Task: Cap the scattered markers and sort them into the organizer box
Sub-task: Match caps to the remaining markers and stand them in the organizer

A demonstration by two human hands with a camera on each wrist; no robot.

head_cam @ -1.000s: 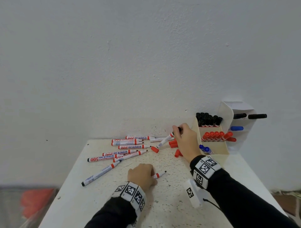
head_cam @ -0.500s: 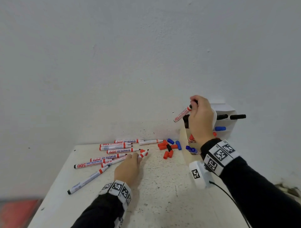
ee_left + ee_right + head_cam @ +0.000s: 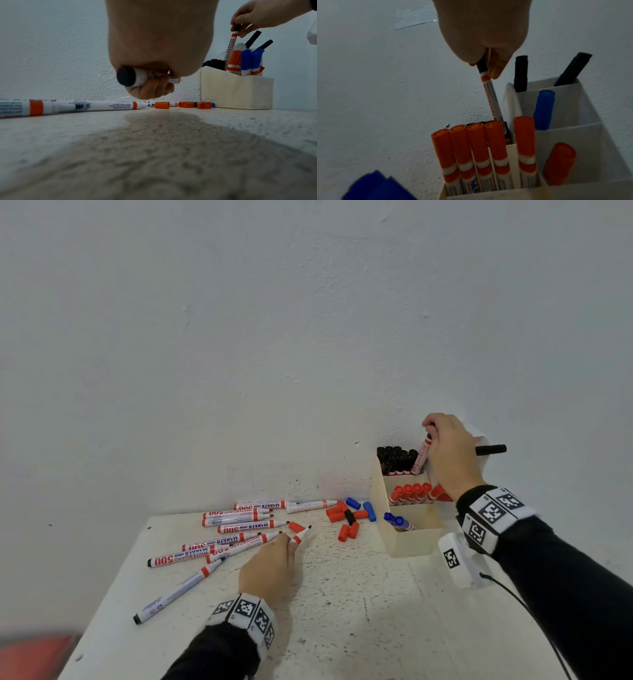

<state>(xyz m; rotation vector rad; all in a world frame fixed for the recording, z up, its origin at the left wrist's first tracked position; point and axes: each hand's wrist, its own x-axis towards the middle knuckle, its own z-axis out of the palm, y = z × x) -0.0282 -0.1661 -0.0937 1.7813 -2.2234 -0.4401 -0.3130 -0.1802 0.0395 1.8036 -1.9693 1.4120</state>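
My right hand (image 3: 432, 430) pinches a black-capped whiteboard marker (image 3: 420, 457) by its cap and holds it nearly upright. Its lower end is down among the black-capped markers in the back compartment of the cream organizer box (image 3: 404, 542). The right wrist view shows the same pinch (image 3: 486, 65) on that marker (image 3: 491, 97), behind a row of orange-capped markers (image 3: 481, 148). My left hand (image 3: 286, 544) lies low on the table and grips an uncapped marker (image 3: 300, 536), its tip sticking out forward; its black end (image 3: 126, 78) shows in the left wrist view.
Several uncapped markers (image 3: 239, 517) lie at the table's back left. Loose orange, blue and black caps (image 3: 346, 520) lie beside the box. A second white organizer (image 3: 573, 108) stands to the right with black and blue markers. The speckled white table (image 3: 359, 611) meets a wall.
My right hand lifted the capped marker from the table, carried it over the box and lowered it upright into the back compartment. My left hand slid forward with its marker toward the marker pile.
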